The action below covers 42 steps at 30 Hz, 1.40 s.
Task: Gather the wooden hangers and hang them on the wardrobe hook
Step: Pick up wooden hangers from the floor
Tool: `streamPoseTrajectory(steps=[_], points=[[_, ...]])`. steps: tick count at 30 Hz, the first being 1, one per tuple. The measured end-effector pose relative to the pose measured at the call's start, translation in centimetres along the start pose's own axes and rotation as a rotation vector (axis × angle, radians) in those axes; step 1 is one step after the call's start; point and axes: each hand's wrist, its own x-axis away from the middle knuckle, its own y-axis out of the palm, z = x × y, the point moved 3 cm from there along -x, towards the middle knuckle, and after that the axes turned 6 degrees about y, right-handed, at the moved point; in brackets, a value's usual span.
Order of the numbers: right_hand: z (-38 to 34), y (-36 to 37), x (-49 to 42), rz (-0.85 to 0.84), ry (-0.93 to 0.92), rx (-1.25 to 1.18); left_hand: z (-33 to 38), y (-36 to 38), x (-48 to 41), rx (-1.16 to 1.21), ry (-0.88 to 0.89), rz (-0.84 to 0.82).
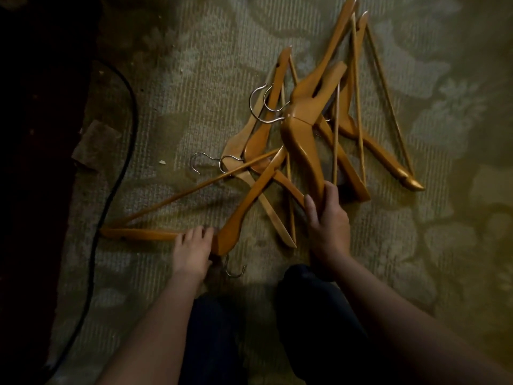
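Head view: I'm kneeling on the carpet (194, 65), both hands busy, and the hangers are all on the floor in front of me.

- Left hand (193, 247): fingers curled over the near hanger (230, 233) beside its neck. Looks like a grip, but the thumb is hidden. This hanger lies crosswise, long axis left to right, with one arm running out left toward the black cable (135, 118). Its steel hook (235, 270) points back at my knees.
- Right hand (329, 223): wrapped round the lower arm tip of the top hanger (301, 143), thumb on the left side of the wood. This hanger sits on top of the pile (258, 140), long axis running away from me and slightly right.
- The rest of the pile is ahead and a little right of centre, crossed over each other. Most long axes fan away from me. The visible hooks stick out on the left side.

Relation that matters: the pile lies straight beyond the right hand and touches the hanger it holds. The left hand is off to the side, with only the near hanger in reach, so my read is that the right hand pulls hangers in and the left stacks them.

Risk, as a judgement: the crossbars are interleaved, so lifting the top hanger may drag its neighbours.

Gathering is barely started. The wardrobe hook is not in view.
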Motion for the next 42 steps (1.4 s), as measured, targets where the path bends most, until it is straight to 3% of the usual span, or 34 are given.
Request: streamPoseTrajectory(steps=[7, 9, 12, 14, 21, 28, 34, 42], points=[[-0.3, -1.2, -0.6, 0.025, -0.018, 0.015, 0.8, -2.1, 0.0, 0.033, 0.120, 0.000], [-0.8, -2.2, -0.2, 0.015, -0.013, 0.005, 1.4, -3.3, 1.2, 0.238, 0.131, 0.000], [-2.0, -4.2, 0.5, -0.003, 0.004, -0.008, 2.4, -5.9, 3.2, 0.743, 0.057, -0.033], [-3.0, -5.8, 1.2, -0.008, 0.012, -0.008, 2.5, -8.1, 4.4, 0.894, 0.030, -0.021], [-6.6, -11.2, 6.8, -0.155, -0.013, 0.078, 1.7, -17.7, 10.5, 0.935, 0.113, 0.009], [-14.0, -17.5, 12.3, -0.341, -0.067, 0.072, 0.8, -26.2, 20.0, 1.240, 0.128, -0.035], [-20.0, -22.7, 16.6, -0.384, -0.132, 0.210, 0.6, -32.0, 28.4, 1.194, 0.095, 0.137], [-29.0, -29.4, 24.4, -0.505, -0.292, 0.376, -2.3, -38.7, 42.2, 1.352, -0.053, 0.301]])
